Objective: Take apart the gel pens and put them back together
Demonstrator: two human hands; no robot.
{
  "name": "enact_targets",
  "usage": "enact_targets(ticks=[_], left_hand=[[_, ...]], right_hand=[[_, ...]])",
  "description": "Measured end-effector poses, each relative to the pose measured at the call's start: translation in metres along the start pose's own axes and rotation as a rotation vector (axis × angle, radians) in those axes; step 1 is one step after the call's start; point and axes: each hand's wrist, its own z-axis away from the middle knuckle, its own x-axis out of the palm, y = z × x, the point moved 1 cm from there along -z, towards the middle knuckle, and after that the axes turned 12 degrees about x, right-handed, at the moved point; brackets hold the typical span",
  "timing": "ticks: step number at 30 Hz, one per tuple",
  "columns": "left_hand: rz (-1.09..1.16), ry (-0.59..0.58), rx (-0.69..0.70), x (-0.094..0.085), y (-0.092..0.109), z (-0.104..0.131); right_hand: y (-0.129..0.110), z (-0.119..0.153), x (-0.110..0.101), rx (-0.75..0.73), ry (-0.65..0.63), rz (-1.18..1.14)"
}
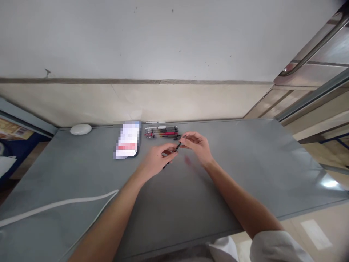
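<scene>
Between my two hands a slim black pen [178, 146] is held at a slant above the table. My left hand [158, 158] pinches its lower barrel between thumb and fingers, and the lower end sticks out beneath that hand. My right hand [197, 145] has thumb and fingertips closed on the upper end, which they partly cover. Just beyond the hands lies a row of several pens [160, 131], side by side, with white, dark and clear barrels. One among them is a red pen [163, 134].
A phone [127, 140] with a lit, blurred screen lies left of the pens. Farther left is a white oval object [81, 129] near the wall. A white cable [68, 201] crosses the left of the grey table [259, 160]. The wall [174, 100] rises behind.
</scene>
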Motion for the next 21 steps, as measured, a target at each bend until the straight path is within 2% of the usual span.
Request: enact_targets(ticks=[7,12,21], left_hand=[[0.017,0.039,0.003,0.003,0.000,0.003],[0.058,-0.015,-0.018,0.003,0.004,0.005],[0.224,-0.102,-0.013,-0.002,0.008,0.007]], right_hand=[[0.009,0.000,0.000,-0.009,0.026,-0.123],[0.011,0.000,0.002,-0.060,0.011,-0.207],[0.004,0.003,0.003,-0.063,-0.002,-0.275]])
